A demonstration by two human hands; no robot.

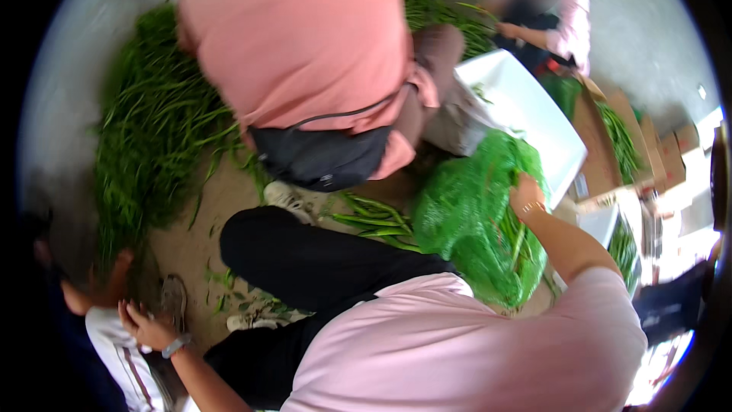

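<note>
My right hand (526, 195), a bracelet at its wrist, is closed on the upper edge of a green plastic bag (467, 200). The bag sags on the floor with long green peppers (512, 230) inside it. Off to the left, my left hand (149, 328) wears a wristband and holds nothing, its fingers stretched out. It is nearest to another person's white striped trouser leg (122, 355). A few long green peppers (377, 220) lie on the floor against the bag's left side.
A person in a salmon shirt (297, 38) bends over just ahead. A large heap of green peppers (152, 122) covers the left floor. Behind the bag stands a white bin (560, 133); cardboard boxes (598, 149) with peppers are at right. Another person (572, 27) sits far right.
</note>
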